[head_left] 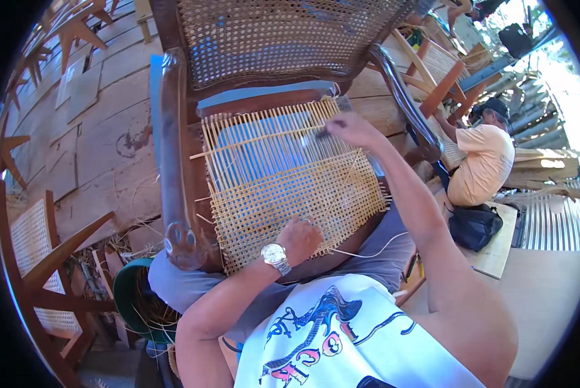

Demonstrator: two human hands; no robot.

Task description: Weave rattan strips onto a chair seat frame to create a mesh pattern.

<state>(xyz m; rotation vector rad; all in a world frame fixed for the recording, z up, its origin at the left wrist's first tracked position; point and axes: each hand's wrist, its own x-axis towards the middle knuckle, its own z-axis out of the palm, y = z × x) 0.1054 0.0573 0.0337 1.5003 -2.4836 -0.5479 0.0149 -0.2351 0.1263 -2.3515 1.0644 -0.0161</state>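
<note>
By the cane seat (290, 187)'s far right corner, my right grip (353, 128) holds a blurred dark object (322, 134); my left grip (297, 238) I can't tell; overpulling could snap strands (260, 135).

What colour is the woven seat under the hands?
The woven seat is pale yellow, clearest in the head view.

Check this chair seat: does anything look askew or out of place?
One crosswise strip lies apart from the dense weave, alone across the front-to-back strands, its end poking past their left edge. A thin pale strand also trails loose over the gray trousers.
</note>
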